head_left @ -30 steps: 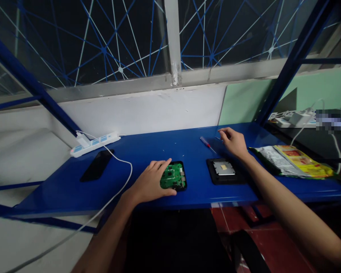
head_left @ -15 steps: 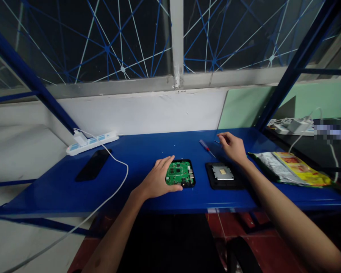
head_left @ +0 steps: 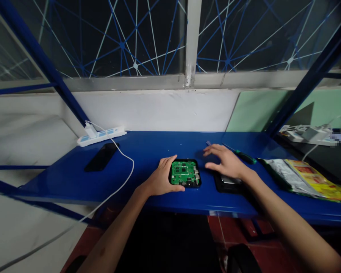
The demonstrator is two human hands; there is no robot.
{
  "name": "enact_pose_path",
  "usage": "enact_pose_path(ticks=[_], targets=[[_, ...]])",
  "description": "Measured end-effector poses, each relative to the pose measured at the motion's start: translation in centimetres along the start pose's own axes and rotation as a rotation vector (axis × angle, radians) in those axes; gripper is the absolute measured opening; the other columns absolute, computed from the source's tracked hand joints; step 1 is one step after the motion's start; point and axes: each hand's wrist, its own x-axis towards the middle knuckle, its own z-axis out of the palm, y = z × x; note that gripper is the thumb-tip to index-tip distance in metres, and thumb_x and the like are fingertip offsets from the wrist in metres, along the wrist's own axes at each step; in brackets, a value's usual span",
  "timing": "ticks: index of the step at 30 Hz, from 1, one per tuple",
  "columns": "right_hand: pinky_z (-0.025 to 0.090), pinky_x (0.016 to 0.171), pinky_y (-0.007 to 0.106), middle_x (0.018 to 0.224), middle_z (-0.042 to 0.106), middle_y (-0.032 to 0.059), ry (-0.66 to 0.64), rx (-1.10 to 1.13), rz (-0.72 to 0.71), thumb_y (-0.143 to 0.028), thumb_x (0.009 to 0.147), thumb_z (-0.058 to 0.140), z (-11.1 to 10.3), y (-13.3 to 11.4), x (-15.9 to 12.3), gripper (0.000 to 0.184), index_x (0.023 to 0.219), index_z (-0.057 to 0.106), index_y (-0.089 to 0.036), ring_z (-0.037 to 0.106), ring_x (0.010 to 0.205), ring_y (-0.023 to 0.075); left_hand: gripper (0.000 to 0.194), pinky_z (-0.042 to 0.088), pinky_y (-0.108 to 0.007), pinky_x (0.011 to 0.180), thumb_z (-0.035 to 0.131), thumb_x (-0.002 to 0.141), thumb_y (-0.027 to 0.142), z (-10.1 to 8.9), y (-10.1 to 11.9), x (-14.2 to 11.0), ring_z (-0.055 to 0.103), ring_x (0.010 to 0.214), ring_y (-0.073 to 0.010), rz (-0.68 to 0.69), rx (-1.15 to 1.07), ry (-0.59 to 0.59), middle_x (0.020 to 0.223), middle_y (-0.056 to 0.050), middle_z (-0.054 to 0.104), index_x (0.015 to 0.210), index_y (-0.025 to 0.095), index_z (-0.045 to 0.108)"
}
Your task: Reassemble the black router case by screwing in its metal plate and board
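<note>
My left hand (head_left: 159, 177) spans the left side of a small black plastic case, thumb at its front edge and fingers at the back edge, gripping it on the blue table. Inside the case lies a green circuit board (head_left: 184, 172), face up. My right hand (head_left: 226, 161) is open, palm down, its fingers apart and a short way right of the case. Beneath it, partly covered, lies a black cover (head_left: 223, 187) with a silver metal plate. The clear handle end of a screwdriver (head_left: 208, 143) shows behind my right fingers; its rest is hidden.
A green-and-black screwdriver (head_left: 246, 156) lies behind my right wrist. Farther right is a silver and yellow packet (head_left: 307, 178). At left are a black phone (head_left: 101, 157), a white power strip (head_left: 113, 132) and a white cable (head_left: 133, 167) crossing the table edge.
My right hand has moved left and toward me from behind the cover, and its pinched fingers have spread. It now overlaps the cover. My left hand stays on the case; the view has shifted slightly.
</note>
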Motion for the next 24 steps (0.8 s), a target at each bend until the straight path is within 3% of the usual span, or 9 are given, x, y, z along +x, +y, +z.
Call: enact_pose_path(ticks=[4, 6, 13, 24], targets=[[0.047, 0.102, 0.058, 0.131, 0.062, 0.0169, -0.148, -0.052, -0.117, -0.076, 0.071, 0.068, 0.8, -2.8, 0.1, 0.071, 0.113, 0.068, -0.019, 0.061, 0.119, 0.0368, 0.119, 0.031, -0.059, 0.118, 0.084, 0.063, 0.063, 0.2, -0.3, 0.0, 0.029, 0.145, -0.0397, 0.02, 0.005, 0.025, 0.154, -0.019, 0.034, 0.156, 0.02, 0.023], [0.048, 0.101, 0.057, 0.132, 0.061, 0.0182, -0.185, -0.067, -0.131, -0.079, 0.068, 0.068, 1.2, -3.6, 0.1, 0.076, 0.113, 0.069, -0.017, 0.06, 0.119, 0.0377, 0.118, 0.032, -0.058, 0.118, 0.086, 0.062, 0.062, 0.3, -0.4, 0.1, 0.031, 0.144, -0.0391, 0.027, 0.012, 0.04, 0.153, -0.018, 0.036, 0.155, 0.02, 0.026], [0.049, 0.101, 0.058, 0.124, 0.063, 0.0179, -0.223, 0.003, -0.128, -0.074, 0.069, 0.071, 1.9, -4.3, 0.1, 0.069, 0.108, 0.067, -0.017, 0.061, 0.116, 0.0374, 0.115, 0.032, -0.059, 0.117, 0.086, 0.061, 0.06, 0.3, -0.3, 0.3, 0.033, 0.142, -0.0394, 0.028, 0.018, 0.044, 0.151, -0.018, 0.039, 0.152, 0.019, 0.03], [0.047, 0.106, 0.056, 0.146, 0.052, 0.0206, -0.175, 0.121, -0.06, -0.071, 0.059, 0.081, 2.2, -4.2, -0.1, 0.071, 0.102, 0.058, -0.02, 0.054, 0.132, 0.0383, 0.123, 0.033, -0.063, 0.115, 0.087, 0.058, 0.06, 0.4, -0.4, 0.4, 0.032, 0.142, -0.0435, 0.009, 0.015, 0.024, 0.152, -0.019, 0.037, 0.156, 0.021, 0.023]])
